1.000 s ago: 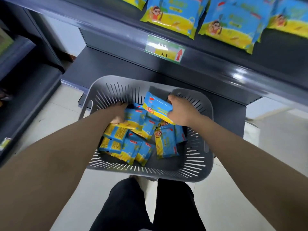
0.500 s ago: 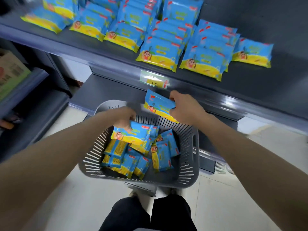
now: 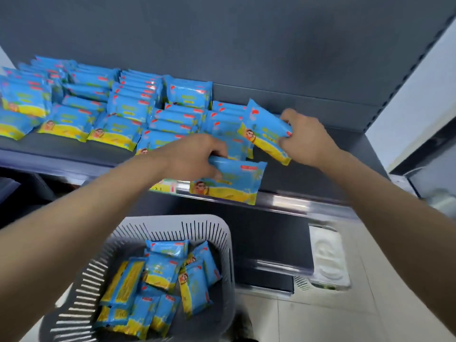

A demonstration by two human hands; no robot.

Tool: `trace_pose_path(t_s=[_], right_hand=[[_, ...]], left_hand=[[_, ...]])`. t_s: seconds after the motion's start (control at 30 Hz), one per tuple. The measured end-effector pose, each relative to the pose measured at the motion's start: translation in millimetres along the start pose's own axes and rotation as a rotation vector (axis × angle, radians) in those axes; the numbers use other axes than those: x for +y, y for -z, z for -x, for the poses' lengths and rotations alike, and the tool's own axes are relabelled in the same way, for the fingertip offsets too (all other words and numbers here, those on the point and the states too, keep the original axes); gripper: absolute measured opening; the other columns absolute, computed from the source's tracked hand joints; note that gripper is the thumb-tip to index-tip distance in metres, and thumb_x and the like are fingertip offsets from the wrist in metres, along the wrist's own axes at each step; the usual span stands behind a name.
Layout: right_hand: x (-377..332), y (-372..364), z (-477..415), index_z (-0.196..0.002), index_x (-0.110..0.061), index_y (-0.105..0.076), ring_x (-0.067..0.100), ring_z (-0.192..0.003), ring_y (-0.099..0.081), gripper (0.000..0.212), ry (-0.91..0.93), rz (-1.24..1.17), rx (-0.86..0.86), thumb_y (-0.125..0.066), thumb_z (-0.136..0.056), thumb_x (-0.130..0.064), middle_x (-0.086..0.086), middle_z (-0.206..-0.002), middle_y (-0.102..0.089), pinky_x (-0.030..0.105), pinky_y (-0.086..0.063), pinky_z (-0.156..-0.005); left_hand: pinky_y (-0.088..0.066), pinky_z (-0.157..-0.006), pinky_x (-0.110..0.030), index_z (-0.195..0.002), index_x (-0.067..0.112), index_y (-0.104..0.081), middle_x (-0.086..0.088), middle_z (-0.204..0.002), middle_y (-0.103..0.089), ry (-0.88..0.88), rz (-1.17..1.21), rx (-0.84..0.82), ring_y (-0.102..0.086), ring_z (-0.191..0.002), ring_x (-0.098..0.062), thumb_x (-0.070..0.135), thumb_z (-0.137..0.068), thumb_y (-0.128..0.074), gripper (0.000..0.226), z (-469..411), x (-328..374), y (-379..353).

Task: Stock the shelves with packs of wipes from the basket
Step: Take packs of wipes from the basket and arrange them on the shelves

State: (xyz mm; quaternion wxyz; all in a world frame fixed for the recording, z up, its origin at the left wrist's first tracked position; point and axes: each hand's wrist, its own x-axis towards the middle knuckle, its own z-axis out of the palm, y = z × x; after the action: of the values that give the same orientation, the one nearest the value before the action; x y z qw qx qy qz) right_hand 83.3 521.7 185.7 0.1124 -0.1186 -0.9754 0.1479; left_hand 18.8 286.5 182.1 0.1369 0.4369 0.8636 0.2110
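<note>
My left hand (image 3: 195, 159) grips a blue and yellow pack of wipes (image 3: 232, 180) over the front edge of the dark shelf (image 3: 306, 174). My right hand (image 3: 306, 138) holds a second pack of wipes (image 3: 264, 129), tilted, just above the shelf at the right end of the stocked rows. Several rows of the same packs (image 3: 103, 107) lie on the left and middle of the shelf. Below, the grey slotted basket (image 3: 217, 233) sits on the floor with several packs (image 3: 162, 280) in it.
The shelf's bare part lies to the right of the rows, up to a perforated upright (image 3: 385, 104). A price label (image 3: 164, 187) sits on the shelf's front rail. A lower shelf (image 3: 271, 243) is behind the basket. A white object (image 3: 328, 257) lies on the floor at right.
Both hands rose from the basket to the shelf, each carrying a pack. My view tilted up, so the basket now sits low in the frame.
</note>
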Motion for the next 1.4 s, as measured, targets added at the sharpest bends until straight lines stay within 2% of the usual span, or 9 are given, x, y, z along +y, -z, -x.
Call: trace_pose_path(t_s=[0.07, 0.17, 0.33, 0.43, 0.5, 0.7, 0.87, 1.13, 1.4], right_hand=[[27.5, 14.8, -13.3, -0.104, -0.013, -0.052, 0.038, -0.090, -0.057, 0.027, -0.032, 0.037, 0.016, -0.055, -0.077, -0.008, 0.016, -0.099, -0.063, 0.038, -0.046, -0.073], [65.2, 24.0, -33.4, -0.103, -0.011, -0.056, 0.033, -0.095, -0.057, 0.026, -0.083, 0.062, -0.039, -0.060, -0.078, -0.007, 0.014, -0.105, -0.063, 0.035, -0.044, -0.075], [107.4, 11.6, -62.0, -0.100, -0.012, -0.062, 0.023, -0.082, -0.054, 0.027, -0.083, 0.015, -0.230, -0.072, -0.076, -0.014, 0.014, -0.103, -0.063, 0.027, -0.040, -0.068], [117.4, -5.6, -79.0, -0.106, -0.010, -0.063, 0.017, -0.086, -0.050, 0.033, -0.050, -0.066, -0.273, -0.074, -0.076, -0.016, 0.013, -0.113, -0.062, 0.023, -0.034, -0.070], [120.1, -15.1, -91.7, -0.105, -0.010, -0.063, 0.017, -0.087, -0.052, 0.032, -0.037, -0.090, -0.264, -0.075, -0.076, -0.015, 0.011, -0.115, -0.062, 0.022, -0.035, -0.071], [121.9, -26.8, -125.5, -0.095, -0.013, -0.063, 0.027, -0.092, -0.058, 0.021, -0.004, -0.018, -0.213, -0.072, -0.075, -0.015, 0.010, -0.099, -0.063, 0.034, -0.047, -0.073], [126.5, -33.0, -139.7, -0.101, -0.016, -0.066, 0.028, -0.097, -0.057, 0.029, -0.041, -0.057, -0.169, -0.074, -0.073, -0.017, 0.011, -0.105, -0.061, 0.028, -0.045, -0.075], [136.3, -16.9, -137.9, -0.119, -0.016, -0.061, 0.024, -0.110, -0.055, 0.038, -0.095, -0.195, -0.057, -0.068, -0.081, -0.018, 0.008, -0.119, -0.059, 0.028, -0.042, -0.090], [108.5, 0.3, -108.7, -0.119, -0.014, -0.058, 0.027, -0.114, -0.051, 0.034, -0.007, -0.155, 0.087, -0.060, -0.086, -0.022, 0.009, -0.120, -0.058, 0.043, -0.039, -0.100]], left_hand=[[-0.038, -0.061, -0.017, -0.088, 0.012, -0.063, 0.001, -0.083, -0.063, -0.039, 0.055, 0.061, -0.054, -0.074, -0.013, 0.015, -0.073, -0.075, 0.020, -26.6, 20.5, -2.0], [-0.037, -0.062, -0.023, -0.087, 0.010, -0.061, -0.001, -0.083, -0.060, -0.056, 0.081, 0.074, -0.053, -0.075, -0.014, 0.013, -0.074, -0.075, 0.019, -63.0, 44.9, -16.4], [-0.032, -0.058, -0.022, -0.093, 0.014, -0.063, 0.001, -0.086, -0.058, -0.025, 0.042, 0.059, -0.052, -0.077, -0.015, 0.018, -0.075, -0.074, 0.021, -105.2, 61.7, -40.1], [-0.040, -0.066, -0.024, -0.096, 0.017, -0.062, 0.000, -0.093, -0.060, 0.038, 0.031, 0.050, -0.055, -0.082, -0.017, 0.019, -0.076, -0.073, 0.023, -120.9, 58.5, -43.7], [-0.046, -0.074, -0.028, -0.098, 0.017, -0.062, -0.001, -0.098, -0.060, 0.078, 0.017, 0.050, -0.056, -0.088, -0.018, 0.019, -0.077, -0.073, 0.023, -126.6, 55.4, -45.9], [-0.047, -0.076, -0.031, -0.099, 0.016, -0.061, -0.001, -0.098, -0.060, 0.138, 0.001, 0.058, -0.054, -0.089, -0.019, 0.018, -0.078, -0.072, 0.023, -140.1, 44.8, -51.1], [-0.035, -0.067, -0.017, -0.108, 0.016, -0.061, 0.011, -0.099, -0.052, 0.145, 0.007, 0.101, -0.051, -0.089, -0.013, 0.015, -0.079, -0.071, 0.031, -161.8, 42.0, -54.4], [-0.034, -0.095, -0.032, -0.119, 0.013, -0.056, -0.006, -0.121, -0.055, 0.163, -0.191, 0.100, -0.049, -0.111, -0.025, 0.021, -0.083, -0.064, 0.038, -213.1, 34.4, -63.6], [-0.025, -0.101, -0.035, -0.129, 0.013, -0.046, -0.009, -0.127, -0.048, 0.127, -0.339, 0.209, -0.041, -0.122, -0.028, 0.025, -0.086, -0.060, 0.047, -224.3, 32.7, -70.9]])
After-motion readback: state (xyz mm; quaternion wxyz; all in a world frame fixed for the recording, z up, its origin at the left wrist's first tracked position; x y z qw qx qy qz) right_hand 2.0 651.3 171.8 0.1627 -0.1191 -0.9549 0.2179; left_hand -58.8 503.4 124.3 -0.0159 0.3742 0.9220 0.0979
